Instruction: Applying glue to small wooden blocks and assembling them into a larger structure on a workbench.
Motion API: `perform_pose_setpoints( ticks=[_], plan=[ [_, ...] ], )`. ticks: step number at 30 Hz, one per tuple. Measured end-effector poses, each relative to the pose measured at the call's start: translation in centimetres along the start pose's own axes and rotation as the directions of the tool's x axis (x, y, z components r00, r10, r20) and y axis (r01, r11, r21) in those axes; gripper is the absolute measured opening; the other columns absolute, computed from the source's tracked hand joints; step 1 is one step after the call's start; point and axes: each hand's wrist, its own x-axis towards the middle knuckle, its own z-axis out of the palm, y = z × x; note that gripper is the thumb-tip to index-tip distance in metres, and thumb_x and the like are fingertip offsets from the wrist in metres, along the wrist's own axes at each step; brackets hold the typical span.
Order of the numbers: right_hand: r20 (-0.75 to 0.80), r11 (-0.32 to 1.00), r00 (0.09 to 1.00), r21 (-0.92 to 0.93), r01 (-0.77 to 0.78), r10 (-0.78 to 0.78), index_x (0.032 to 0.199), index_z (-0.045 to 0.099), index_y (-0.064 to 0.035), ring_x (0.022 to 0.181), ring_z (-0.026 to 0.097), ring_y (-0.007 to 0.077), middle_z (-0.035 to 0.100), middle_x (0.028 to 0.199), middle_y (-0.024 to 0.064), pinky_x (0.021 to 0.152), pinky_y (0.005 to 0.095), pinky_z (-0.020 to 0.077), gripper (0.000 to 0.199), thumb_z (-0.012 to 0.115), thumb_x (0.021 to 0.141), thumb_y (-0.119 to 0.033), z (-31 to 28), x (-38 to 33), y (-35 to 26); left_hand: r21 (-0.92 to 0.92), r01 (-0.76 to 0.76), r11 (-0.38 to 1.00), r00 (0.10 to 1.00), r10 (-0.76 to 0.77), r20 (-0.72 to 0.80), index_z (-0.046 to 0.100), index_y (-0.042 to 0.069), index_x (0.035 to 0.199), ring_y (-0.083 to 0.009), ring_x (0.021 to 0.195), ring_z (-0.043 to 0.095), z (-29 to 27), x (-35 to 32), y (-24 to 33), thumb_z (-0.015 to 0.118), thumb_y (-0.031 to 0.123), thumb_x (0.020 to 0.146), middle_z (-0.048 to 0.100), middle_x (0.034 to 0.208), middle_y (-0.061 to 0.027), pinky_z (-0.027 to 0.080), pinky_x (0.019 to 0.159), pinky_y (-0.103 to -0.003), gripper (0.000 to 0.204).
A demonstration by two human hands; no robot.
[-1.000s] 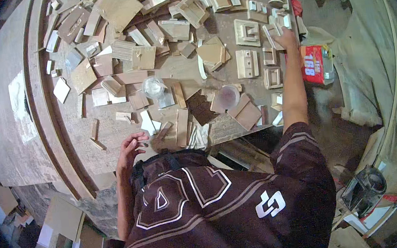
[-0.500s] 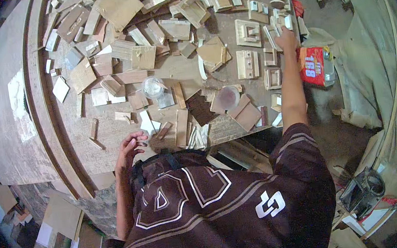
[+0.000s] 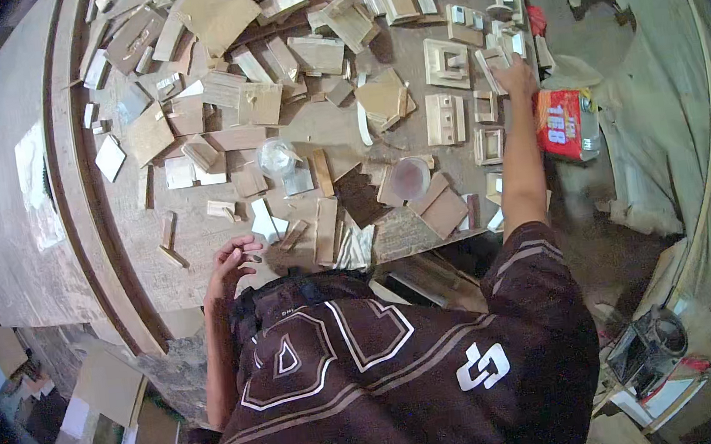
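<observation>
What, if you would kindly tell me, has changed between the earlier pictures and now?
Nothing has visibly moved, been taken hold of or let go; the whole view has only shifted slightly. The right hand stays at the small wooden pieces on the right, and the left hand stays half-curled near the white angular piece.

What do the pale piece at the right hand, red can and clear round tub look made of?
Pale piece at the right hand: probably bare wood; tan, matt. Red can: likely printed metal; greyish, slightly shiny side. Clear round tub: plastic or glass, smooth; see-through, with glints.
</observation>
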Motion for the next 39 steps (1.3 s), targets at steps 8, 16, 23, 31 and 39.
perform_pose_setpoints(
  ticks=[8,16,23,31,39],
  plan=[
    [0.026,1.000,0.999,0.004,0.021,-0.021,0.132,0.057,-0.0125,0.117,0.060,0.0380,0.063,0.126,0.0207,0.096,0.0486,0.0482,0.079,0.076,0.070,-0.058,0.2,1.5,0.9,-0.007,0.002,1.000,1.000,-0.002,-0.010,0.057,0.006,0.128,-0.0113,0.091,0.063,0.1,0.0,-0.1,0.063,0.041,0.093,0.068,0.118,-0.0065,0.053,0.074,-0.027,0.050],
    [0.034,0.998,0.999,0.058,0.000,-0.002,0.132,0.059,-0.0140,0.117,0.061,0.0358,0.064,0.126,0.0181,0.096,0.0469,0.0483,0.079,0.078,0.068,-0.057,-0.1,2.1,1.5,-0.017,0.003,1.000,1.000,-0.003,-0.015,0.057,0.005,0.129,-0.0127,0.091,0.064,-0.1,0.0,0.0,0.062,0.040,0.094,0.068,0.116,-0.0070,0.053,0.074,-0.027,0.050],
    [0.024,0.997,0.999,0.076,-0.028,0.026,0.127,0.062,-0.0135,0.115,0.062,0.0337,0.065,0.125,0.0166,0.096,0.0447,0.0486,0.078,0.079,0.066,-0.059,0.7,3.1,2.6,-0.001,-0.004,1.000,1.000,0.004,-0.025,0.057,0.004,0.129,-0.0125,0.091,0.064,0.3,0.1,0.3,0.061,0.038,0.095,0.068,0.117,-0.0071,0.053,0.074,-0.027,0.048],
    [0.007,0.987,1.000,0.160,0.020,-0.022,0.126,0.063,-0.0133,0.114,0.063,0.0342,0.067,0.121,0.0163,0.095,0.0460,0.0489,0.077,0.080,0.065,-0.058,0.8,2.9,2.9,-0.020,-0.003,1.000,1.000,0.003,-0.009,0.057,0.004,0.128,-0.0129,0.090,0.065,-0.5,0.2,-0.4,0.061,0.037,0.095,0.068,0.116,-0.0079,0.053,0.073,-0.026,0.047],
    [0.023,0.996,1.000,0.089,-0.003,0.001,0.125,0.064,-0.0123,0.112,0.064,0.0347,0.067,0.120,0.0177,0.095,0.0443,0.0492,0.074,0.080,0.066,-0.054,1.7,4.8,4.6,-0.028,0.014,0.999,1.000,-0.015,-0.014,0.057,0.005,0.127,-0.0126,0.090,0.065,-0.3,0.4,0.1,0.061,0.036,0.096,0.068,0.117,-0.0072,0.053,0.073,-0.026,0.045]
  ],
)
